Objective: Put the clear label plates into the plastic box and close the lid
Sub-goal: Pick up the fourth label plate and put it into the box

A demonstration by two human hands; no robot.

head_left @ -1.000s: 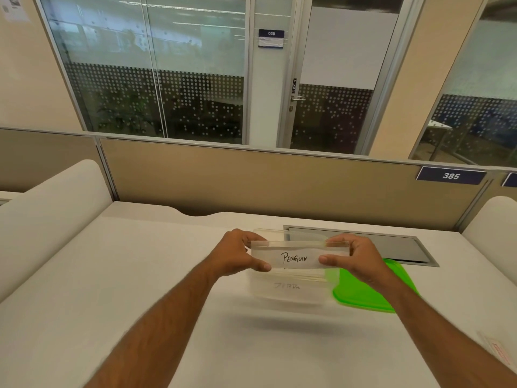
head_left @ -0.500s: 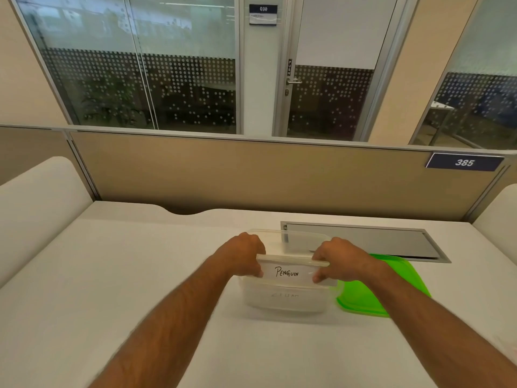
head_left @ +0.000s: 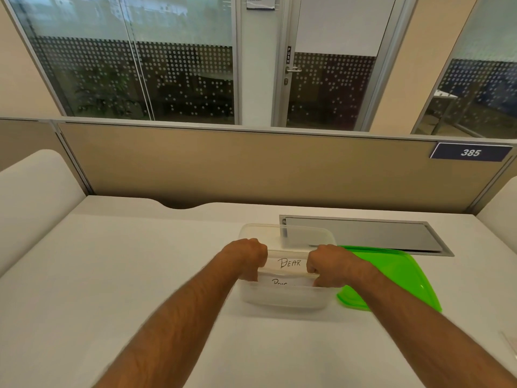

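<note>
A clear plastic box (head_left: 285,299) stands open on the white desk. Both my fists reach down into it. My left hand (head_left: 246,256) and my right hand (head_left: 327,264) curl around the two ends of a clear label plate marked "PENGUIN" (head_left: 279,282), which sits low behind the box's front wall with only the top of its lettering showing. Just behind it in the box stands another clear plate marked "BEAR" (head_left: 289,263). My fingertips are hidden inside the box. The green lid (head_left: 391,275) lies on the desk, touching the box's right side.
A grey recessed cable hatch (head_left: 363,233) is set into the desk behind the box and lid. A beige partition (head_left: 251,169) closes the far edge, with white padded dividers at both sides. A thin pale object (head_left: 512,345) lies at the right edge.
My hands have carried the PENGUIN plate from above the box down into it. The BEAR plate now shows behind it.
</note>
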